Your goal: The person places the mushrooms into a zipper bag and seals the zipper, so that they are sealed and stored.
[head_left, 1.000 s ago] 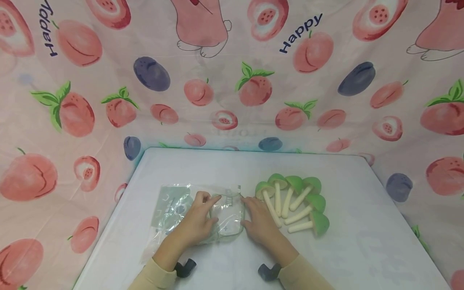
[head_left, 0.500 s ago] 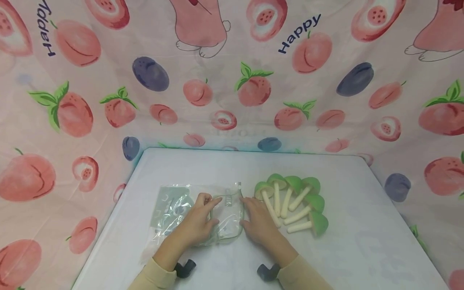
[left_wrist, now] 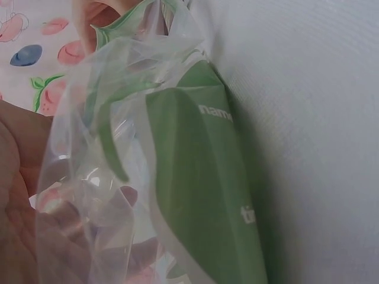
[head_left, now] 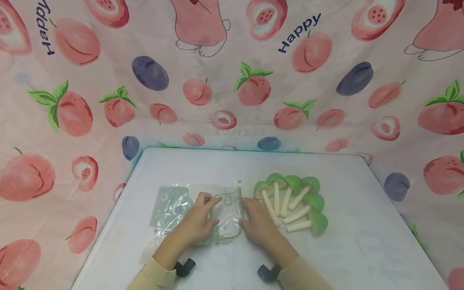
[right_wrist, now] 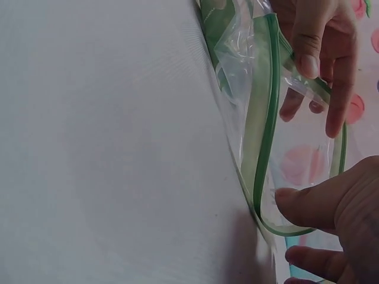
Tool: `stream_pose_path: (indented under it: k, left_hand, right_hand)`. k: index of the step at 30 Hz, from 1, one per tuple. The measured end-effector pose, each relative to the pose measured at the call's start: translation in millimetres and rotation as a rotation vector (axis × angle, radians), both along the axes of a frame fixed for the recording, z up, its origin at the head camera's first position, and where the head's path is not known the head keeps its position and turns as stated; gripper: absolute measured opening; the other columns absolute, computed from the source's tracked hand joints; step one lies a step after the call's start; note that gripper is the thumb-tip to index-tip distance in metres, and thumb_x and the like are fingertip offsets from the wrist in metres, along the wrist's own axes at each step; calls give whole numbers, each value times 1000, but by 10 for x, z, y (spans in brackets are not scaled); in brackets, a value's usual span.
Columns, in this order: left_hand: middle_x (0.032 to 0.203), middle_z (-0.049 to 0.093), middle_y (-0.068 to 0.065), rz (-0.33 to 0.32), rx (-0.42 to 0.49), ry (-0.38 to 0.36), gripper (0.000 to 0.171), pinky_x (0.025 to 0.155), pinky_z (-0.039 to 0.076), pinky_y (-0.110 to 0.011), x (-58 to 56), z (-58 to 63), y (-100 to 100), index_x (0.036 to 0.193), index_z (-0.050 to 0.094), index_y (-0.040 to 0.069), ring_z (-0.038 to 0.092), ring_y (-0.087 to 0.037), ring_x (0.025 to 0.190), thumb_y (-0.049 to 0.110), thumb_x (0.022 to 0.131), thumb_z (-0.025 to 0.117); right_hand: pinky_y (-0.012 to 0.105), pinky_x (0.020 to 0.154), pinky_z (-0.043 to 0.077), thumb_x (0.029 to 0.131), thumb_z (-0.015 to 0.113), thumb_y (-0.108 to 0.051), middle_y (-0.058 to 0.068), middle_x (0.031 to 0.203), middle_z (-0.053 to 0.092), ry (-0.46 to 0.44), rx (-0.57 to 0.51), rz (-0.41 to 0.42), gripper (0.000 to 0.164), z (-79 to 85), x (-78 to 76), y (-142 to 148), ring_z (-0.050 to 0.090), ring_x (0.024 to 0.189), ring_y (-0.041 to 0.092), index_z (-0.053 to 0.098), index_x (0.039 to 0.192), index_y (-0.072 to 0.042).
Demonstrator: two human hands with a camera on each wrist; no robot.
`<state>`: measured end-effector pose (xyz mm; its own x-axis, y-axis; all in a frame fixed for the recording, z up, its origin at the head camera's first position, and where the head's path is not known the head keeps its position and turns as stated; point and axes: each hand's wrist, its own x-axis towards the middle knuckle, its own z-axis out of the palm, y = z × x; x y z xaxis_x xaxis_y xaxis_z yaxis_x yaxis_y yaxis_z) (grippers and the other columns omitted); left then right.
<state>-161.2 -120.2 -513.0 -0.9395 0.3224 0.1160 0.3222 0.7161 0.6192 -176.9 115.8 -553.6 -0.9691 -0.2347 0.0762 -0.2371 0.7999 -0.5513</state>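
A clear zip bag [head_left: 174, 209] with green print lies on the white table, its mouth spread into a rounded loop. The green zip strip [right_wrist: 269, 118] runs round this mouth in the right wrist view. On the mouth's left side, my left hand [head_left: 199, 219] has its thumb and index finger spread apart at the rim. My right hand [head_left: 259, 219] is at the opposite side, fingertips and thumb right at the rim with a gap between them. In the left wrist view, part of the left hand shows through the clear plastic [left_wrist: 89, 195].
Several mushroom-shaped pieces [head_left: 308, 201] with green caps and pale stems lie fanned out just right of the right hand. A fruit-patterned cloth [head_left: 232, 80] rises behind the white table [head_left: 348, 241] and along both its sides.
The right edge of the bag's mouth has shifted slightly left, and its far corner stands a little higher. The right fingertips have moved slightly left with it; the left hand stays nearly still.
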Motion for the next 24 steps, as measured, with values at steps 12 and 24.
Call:
stream_pose_path:
  k: [12, 24]
  left_hand:
    - [143, 50, -10, 10, 11, -7, 64, 110, 56, -49, -12, -22, 7, 154, 58, 13, 63, -30, 129, 6, 94, 79]
    - [142, 49, -8, 6, 7, -13, 65, 109, 57, -48, -6, -30, 16, 153, 59, 14, 63, -30, 130, 6, 93, 80]
  right_hand:
    - [55, 123, 45, 92, 80, -13, 12, 154, 62, 15, -113, -4, 66, 57, 65, 68, 56, 146, 35, 55, 153, -14]
    - [56, 116, 52, 93, 81, -12, 11, 154, 62, -41, -210, -45, 69, 215, 73, 146, 63, 140, 35, 54, 157, -17]
